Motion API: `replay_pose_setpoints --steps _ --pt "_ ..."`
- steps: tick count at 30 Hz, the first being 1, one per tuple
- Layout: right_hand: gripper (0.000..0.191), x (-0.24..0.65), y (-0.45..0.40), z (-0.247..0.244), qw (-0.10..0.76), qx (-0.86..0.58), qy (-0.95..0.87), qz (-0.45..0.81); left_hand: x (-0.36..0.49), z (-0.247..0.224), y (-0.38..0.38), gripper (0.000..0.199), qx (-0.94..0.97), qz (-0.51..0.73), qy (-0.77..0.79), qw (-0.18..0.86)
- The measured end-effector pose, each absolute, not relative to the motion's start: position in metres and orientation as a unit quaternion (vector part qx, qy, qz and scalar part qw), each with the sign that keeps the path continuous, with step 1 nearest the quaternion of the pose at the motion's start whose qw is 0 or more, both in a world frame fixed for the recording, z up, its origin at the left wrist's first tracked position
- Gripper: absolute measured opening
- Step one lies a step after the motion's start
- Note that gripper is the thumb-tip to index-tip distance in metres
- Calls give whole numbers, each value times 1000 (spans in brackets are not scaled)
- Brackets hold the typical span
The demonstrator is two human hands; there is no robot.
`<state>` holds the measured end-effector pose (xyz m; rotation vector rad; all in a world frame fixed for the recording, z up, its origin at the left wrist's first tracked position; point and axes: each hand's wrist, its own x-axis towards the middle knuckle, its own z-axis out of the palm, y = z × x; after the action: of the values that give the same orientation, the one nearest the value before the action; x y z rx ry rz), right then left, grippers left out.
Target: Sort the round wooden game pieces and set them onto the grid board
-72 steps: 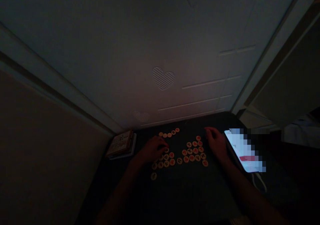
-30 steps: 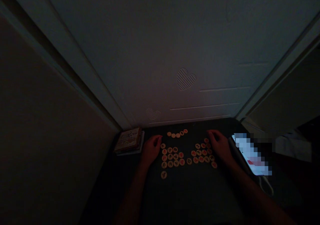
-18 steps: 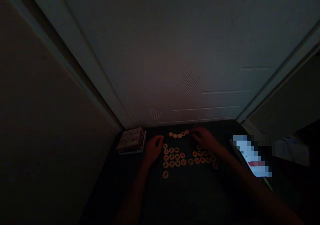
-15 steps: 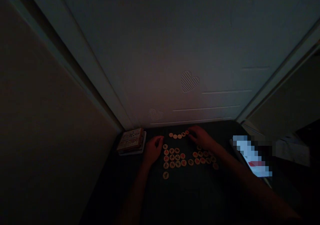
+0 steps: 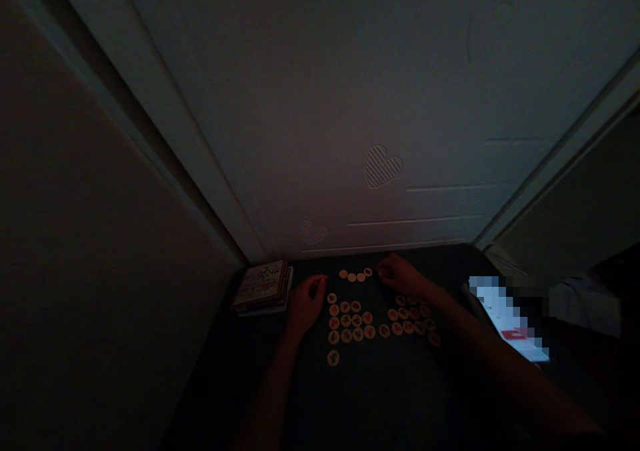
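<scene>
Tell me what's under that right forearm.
Round pieces on the dark tabletop show along the edge of the right forearm, which seems to overlap the upper ones. Whether more lie hidden beneath it cannot be seen, nor what the curled right hand may enclose.

Cannot read any word or number. On round pieces (image 5: 346, 320), right of the left hand (image 5: 307, 299) and nearer than the right hand (image 5: 400, 275), only red and dark characters, too dim; on the stack (image 5: 263, 284) left of the left hand, dark characters, also unclear.
</scene>
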<state>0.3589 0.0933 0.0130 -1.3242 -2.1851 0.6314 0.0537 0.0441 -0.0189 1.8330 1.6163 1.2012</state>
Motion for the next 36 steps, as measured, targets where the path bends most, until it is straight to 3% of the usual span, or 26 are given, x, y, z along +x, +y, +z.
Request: replay_pose_setpoints --steps 5,15,31,36 --pt "14 381 80 23 257 -504 -775 283 54 -20 46 27 657 435 578 212" --pt "33 388 74 40 284 -499 -741 349 54 -20 46 27 652 437 582 210" --pt "23 297 70 31 246 -440 -763 405 53 -23 47 27 647 446 580 213" --pt "10 274 76 21 220 -466 -772 373 53 -24 47 27 646 449 578 217"
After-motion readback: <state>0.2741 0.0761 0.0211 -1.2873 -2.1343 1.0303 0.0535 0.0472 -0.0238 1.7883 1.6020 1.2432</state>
